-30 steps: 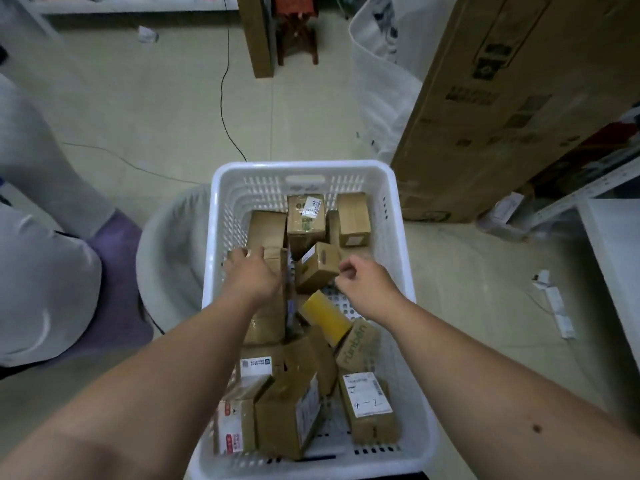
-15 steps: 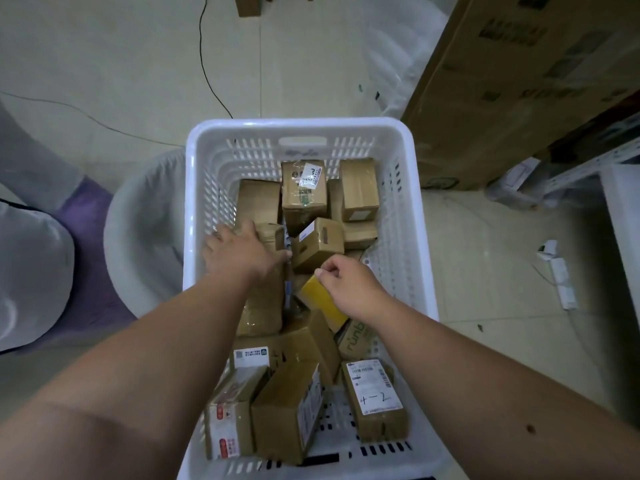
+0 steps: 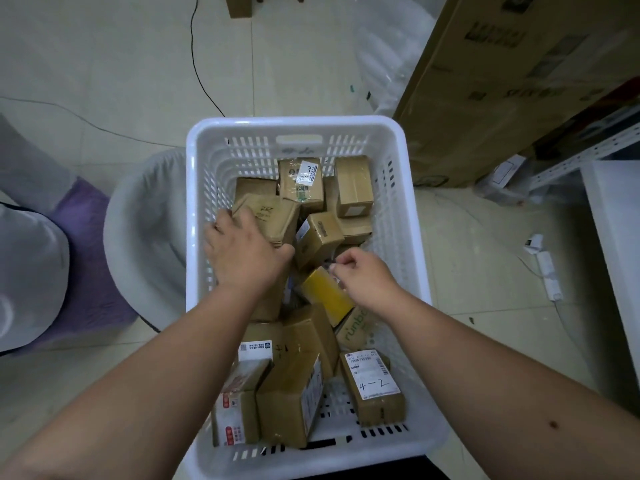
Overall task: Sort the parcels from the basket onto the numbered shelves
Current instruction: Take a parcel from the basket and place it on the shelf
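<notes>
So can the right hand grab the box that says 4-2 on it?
Probably yes. The 4-2 box lies on top at the near right of the basket, nothing covering it, and the right hand hangs loosely curled just above it, holding nothing. It would only need to pull back.

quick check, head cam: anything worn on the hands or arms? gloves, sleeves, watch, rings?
Nothing worn in view. The left hand and the right hand are bare: no gloves, no visible rings. Both forearms are bare to the frame edge, with no sleeves, watch or wristband showing. One marking: a small dark mole on the right forearm, near the picture's lower right edge.
</notes>
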